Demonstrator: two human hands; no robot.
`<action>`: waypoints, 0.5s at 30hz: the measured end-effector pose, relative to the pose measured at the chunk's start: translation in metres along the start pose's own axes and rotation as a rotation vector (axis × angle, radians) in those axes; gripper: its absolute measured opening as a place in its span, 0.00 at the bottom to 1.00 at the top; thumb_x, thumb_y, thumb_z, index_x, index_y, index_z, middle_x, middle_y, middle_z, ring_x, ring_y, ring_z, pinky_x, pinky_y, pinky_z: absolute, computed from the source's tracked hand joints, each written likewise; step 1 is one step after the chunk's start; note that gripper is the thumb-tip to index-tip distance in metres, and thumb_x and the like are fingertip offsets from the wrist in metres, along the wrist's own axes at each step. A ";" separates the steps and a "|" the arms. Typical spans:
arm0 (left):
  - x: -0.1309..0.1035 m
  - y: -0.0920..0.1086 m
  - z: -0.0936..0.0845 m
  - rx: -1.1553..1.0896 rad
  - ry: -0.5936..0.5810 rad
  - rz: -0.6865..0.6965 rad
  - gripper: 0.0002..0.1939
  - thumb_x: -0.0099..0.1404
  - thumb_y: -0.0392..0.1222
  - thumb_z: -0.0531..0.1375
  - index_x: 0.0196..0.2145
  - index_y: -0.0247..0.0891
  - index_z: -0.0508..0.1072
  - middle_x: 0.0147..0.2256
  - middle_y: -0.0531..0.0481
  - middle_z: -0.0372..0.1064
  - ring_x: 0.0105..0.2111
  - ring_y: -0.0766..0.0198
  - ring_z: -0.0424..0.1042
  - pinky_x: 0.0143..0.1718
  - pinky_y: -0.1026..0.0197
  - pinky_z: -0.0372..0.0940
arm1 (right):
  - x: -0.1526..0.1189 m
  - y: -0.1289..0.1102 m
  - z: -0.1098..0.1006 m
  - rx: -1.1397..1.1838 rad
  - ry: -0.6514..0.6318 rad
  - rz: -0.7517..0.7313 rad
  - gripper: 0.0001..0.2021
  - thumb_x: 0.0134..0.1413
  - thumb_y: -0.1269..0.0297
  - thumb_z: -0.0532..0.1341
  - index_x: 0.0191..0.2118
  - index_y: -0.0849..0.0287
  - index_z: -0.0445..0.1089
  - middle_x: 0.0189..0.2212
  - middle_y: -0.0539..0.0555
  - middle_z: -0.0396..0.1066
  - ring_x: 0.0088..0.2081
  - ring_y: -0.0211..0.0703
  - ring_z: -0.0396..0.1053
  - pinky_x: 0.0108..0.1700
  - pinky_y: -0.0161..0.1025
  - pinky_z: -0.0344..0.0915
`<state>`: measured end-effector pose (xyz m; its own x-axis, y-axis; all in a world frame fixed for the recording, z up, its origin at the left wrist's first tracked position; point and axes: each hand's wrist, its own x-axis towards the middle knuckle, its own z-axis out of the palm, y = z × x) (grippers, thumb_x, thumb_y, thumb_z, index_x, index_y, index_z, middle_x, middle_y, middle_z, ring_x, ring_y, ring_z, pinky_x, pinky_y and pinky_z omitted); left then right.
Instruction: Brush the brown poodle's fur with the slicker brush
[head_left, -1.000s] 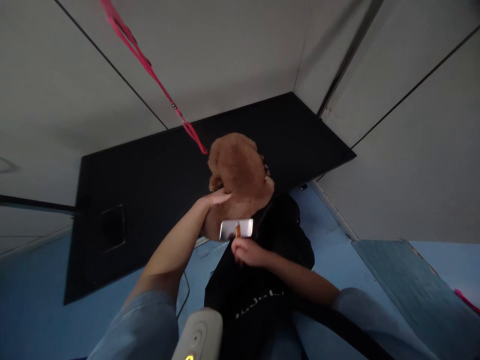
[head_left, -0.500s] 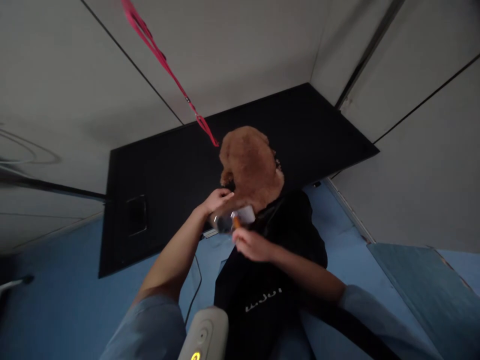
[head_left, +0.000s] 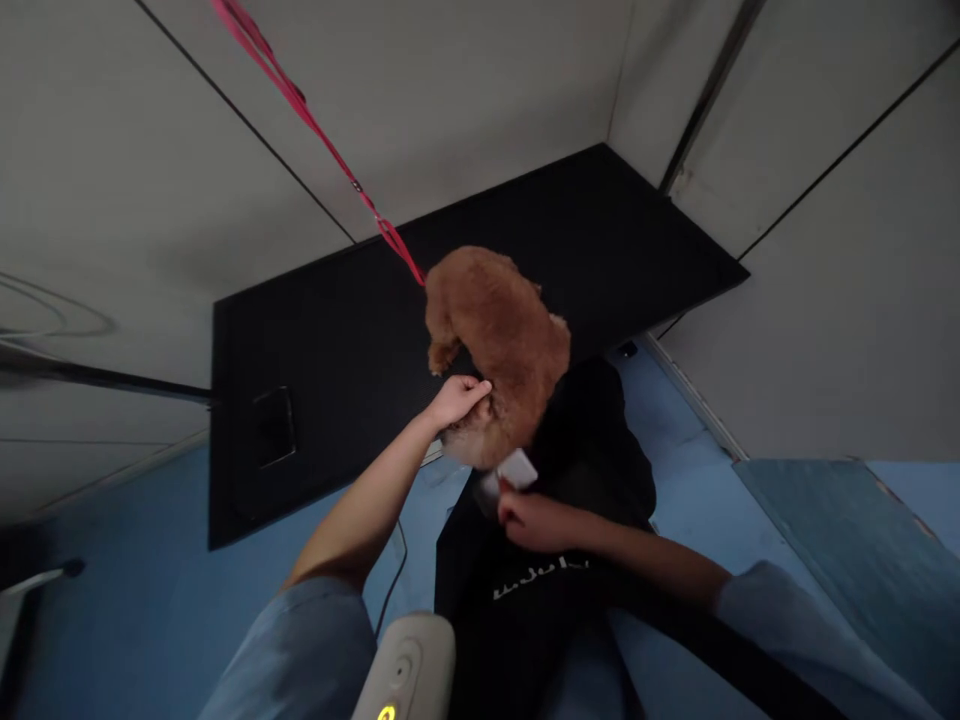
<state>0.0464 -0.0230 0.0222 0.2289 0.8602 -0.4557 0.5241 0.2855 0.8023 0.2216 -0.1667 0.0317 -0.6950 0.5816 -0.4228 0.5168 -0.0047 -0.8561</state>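
Dog (head_left: 506,325) with brown fur is at the near edge of the black desk (head_left: 360,350). The left hand (head_left: 461,400) pinches fur on the dog's near side between thumb and curled fingers. The right hand (head_left: 538,520) is closed around a blurred brush (head_left: 519,468), close by the coat; contact is unclear. A pink leash (head_left: 330,150) slants up leftward from the dog.
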 end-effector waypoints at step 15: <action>0.005 0.007 0.044 -0.263 0.272 -0.035 0.28 0.50 0.65 0.59 0.13 0.35 0.66 0.13 0.49 0.63 0.13 0.70 0.59 0.15 0.67 0.51 | -0.028 0.024 -0.026 0.335 0.246 -0.089 0.08 0.55 0.72 0.51 0.38 0.58 0.66 0.24 0.45 0.64 0.25 0.32 0.62 0.29 0.30 0.58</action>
<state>0.0877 -0.0356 0.0088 -0.0303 0.9185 -0.3942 0.2912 0.3854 0.8756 0.2662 -0.1615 0.0307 -0.5689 0.7682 -0.2937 0.2408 -0.1859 -0.9526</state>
